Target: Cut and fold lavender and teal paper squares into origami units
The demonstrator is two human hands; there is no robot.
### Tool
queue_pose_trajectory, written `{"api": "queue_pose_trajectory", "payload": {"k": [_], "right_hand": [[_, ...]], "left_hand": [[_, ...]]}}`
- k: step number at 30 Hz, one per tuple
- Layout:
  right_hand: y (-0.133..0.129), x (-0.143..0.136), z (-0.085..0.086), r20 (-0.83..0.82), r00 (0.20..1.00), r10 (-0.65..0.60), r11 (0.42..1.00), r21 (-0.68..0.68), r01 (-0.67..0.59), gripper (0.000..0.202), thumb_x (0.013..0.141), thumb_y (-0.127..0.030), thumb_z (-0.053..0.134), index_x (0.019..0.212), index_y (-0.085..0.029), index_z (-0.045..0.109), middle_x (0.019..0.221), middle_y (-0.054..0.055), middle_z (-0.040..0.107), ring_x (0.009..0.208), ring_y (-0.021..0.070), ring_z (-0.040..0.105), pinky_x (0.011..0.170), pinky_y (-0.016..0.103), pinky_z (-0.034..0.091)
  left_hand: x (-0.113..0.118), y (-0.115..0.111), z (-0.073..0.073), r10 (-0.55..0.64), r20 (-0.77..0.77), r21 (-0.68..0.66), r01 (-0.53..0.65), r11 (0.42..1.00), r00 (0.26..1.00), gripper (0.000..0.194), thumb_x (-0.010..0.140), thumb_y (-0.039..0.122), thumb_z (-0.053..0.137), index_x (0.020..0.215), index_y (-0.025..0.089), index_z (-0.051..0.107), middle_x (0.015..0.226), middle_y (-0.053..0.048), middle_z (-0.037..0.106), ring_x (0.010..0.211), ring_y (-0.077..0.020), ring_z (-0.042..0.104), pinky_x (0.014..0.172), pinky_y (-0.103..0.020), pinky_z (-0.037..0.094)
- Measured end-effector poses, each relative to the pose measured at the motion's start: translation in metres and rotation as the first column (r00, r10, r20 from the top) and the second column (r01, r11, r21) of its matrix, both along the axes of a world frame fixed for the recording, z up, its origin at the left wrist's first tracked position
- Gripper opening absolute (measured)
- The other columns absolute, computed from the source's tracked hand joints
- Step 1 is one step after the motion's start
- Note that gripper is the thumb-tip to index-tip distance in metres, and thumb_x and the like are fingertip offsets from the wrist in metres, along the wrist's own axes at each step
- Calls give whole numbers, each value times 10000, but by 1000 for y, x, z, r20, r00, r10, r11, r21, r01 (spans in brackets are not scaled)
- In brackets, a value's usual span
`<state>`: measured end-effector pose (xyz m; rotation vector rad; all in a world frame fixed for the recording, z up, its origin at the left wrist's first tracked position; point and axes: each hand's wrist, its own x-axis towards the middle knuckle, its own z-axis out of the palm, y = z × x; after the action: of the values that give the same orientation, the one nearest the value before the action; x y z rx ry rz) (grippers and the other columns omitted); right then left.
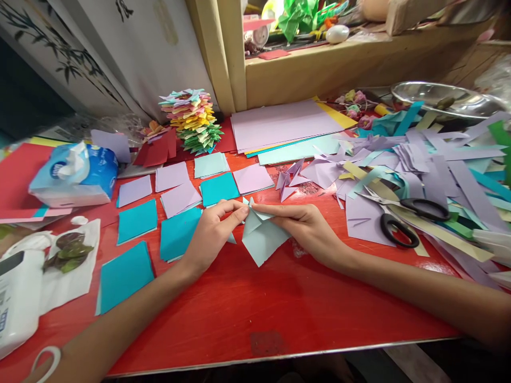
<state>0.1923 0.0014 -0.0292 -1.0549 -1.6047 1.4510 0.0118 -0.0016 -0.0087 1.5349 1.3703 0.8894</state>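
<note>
A pale blue-green sheet of folded paper [264, 242] is held between my two hands over the red table. My left hand [213, 231] pinches its upper left corner between thumb and fingers. On the upper right edge, the fingers of my right hand [309, 229] lie pressed together against a fold. The sheet's lower corner points toward me. Just beyond my hands lie a lilac paper stack [253, 178] and a teal paper stack [219, 189]. Folded lilac pieces [288, 181] sit behind my right hand.
Black-handled scissors [399, 213] lie on lilac paper at right, beside a heap of paper strips [431, 154] and a metal bowl [447, 101]. Beyond stands a colourful folded-paper tower [194, 122]. At left are a tissue pack [75, 173] and a white device [18, 298].
</note>
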Motion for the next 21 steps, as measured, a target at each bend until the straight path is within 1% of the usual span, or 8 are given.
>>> {"api": "queue_pose_trajectory", "payload": {"k": [4,8,11,13,16,18,21], "right_hand": [[0,0,0,3,1000,4,1000,9,-4,334,843,-300,469,1142,-299,616,882,0,684,603,119,545,407,194,358],[1,0,0,-5,1000,8,1000,11,-8,327,840,-282,470,1124,-291,632,865,2,682,571,109,523,401,195,346],[1,1,1,-2,1000,5,1000,7,-5,313,838,-268,478,1100,-301,646,821,-6,672,534,87,484,400,189,326],[0,1,2,-20,999,25,1000,-13,-25,301,826,-287,513,1095,-313,646,823,-15,665,505,70,446,395,186,308],[-1,0,6,-96,993,71,995,-67,-77,314,812,-392,540,1094,-307,649,802,-17,651,475,57,396,379,187,272],[0,-1,7,-124,990,69,993,-87,-80,338,813,-447,523,1080,-289,659,748,-14,630,471,54,377,381,187,262],[2,-2,5,-76,997,33,993,-113,-41,408,783,-457,565,1153,-288,610,660,-26,575,460,49,342,385,182,252]], "left_hand": [[1,0,1,6,3,-4,-6,1000,1000,305,826,427,468,657,190,560,713,0,566,684,-130,509,571,-229,391],[1,1,0,-1,-11,13,1,1000,1000,301,827,422,465,675,185,573,723,-7,566,705,-136,515,600,-244,394],[-1,2,-1,0,-103,61,7,998,995,271,835,401,466,741,191,609,754,-7,578,752,-147,513,648,-260,389],[-1,2,0,-4,-180,95,21,995,984,253,844,382,461,760,199,615,766,-1,583,772,-151,508,683,-270,381],[-1,1,3,-6,-272,154,49,987,962,241,856,355,452,743,201,599,766,6,581,785,-151,500,723,-281,368],[0,1,4,-12,-329,204,83,975,944,241,859,341,452,714,199,581,745,9,574,783,-150,490,748,-286,357],[0,0,3,-25,-407,288,155,945,913,239,860,316,462,672,194,545,712,21,569,767,-141,476,792,-291,333]]}}
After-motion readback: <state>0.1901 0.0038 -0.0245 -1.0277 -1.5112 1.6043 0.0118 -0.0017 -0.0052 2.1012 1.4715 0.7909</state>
